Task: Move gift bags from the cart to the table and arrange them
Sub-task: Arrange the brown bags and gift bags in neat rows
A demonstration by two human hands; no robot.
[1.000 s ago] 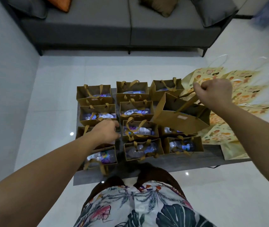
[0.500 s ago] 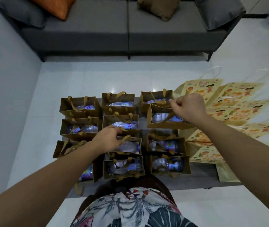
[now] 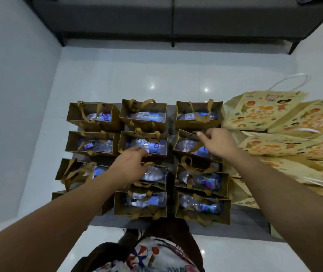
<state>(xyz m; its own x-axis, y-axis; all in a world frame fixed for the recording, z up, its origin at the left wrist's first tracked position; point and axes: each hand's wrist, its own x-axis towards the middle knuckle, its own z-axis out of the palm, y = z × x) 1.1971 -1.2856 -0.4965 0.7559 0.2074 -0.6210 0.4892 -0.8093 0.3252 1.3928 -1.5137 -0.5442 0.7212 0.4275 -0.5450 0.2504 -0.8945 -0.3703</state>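
Low by the grey sofa (image 3: 156, 14), the table (image 3: 245, 228) carries brown gift bags in rows. Her right hand (image 3: 218, 143) pinches the rim of the second bag in the right column (image 3: 194, 148); the left hand (image 3: 131, 165) curls over a middle bag's handle (image 3: 147, 163). Both arms reach forward. She should probably square it with its neighbours before letting go.

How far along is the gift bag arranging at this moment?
Mostly done: brown gift bags holding water bottles stand in three columns on the grey table. In hand: the right hand pinches the rim of the right column's second bag, while the left hand touches the middle column's bags. Left: straightening those bags. No cart is in view, so the remaining count is unknown.
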